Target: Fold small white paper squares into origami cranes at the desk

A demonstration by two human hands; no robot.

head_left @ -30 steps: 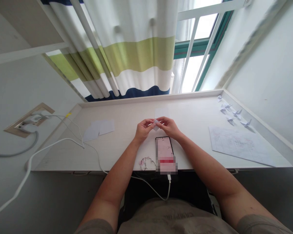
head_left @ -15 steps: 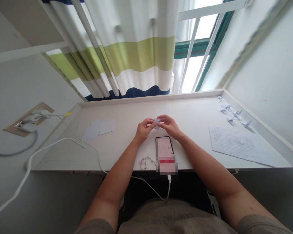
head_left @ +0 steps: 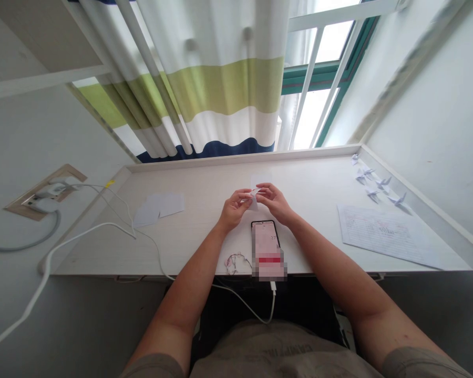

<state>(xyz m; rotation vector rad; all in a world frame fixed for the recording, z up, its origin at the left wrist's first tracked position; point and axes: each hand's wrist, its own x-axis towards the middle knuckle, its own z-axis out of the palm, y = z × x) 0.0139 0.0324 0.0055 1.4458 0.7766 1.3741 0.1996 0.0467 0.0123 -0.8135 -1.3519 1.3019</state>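
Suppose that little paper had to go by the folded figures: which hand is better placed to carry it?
Probably the right hand: like the left hand, it touches the little paper, but it is nearer the folded figures, which lie to the right.

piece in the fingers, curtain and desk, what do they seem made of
Piece: probably paper, matte white, thin with straight edges. Curtain: likely fabric, matte, hanging in soft folds. Desk: perhaps laminated board, smooth and pale, faintly streaked; painted wood is possible.

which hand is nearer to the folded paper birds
Right. The right hand is to the left of the folded paper birds; the left hand is farther left, across the small paper.
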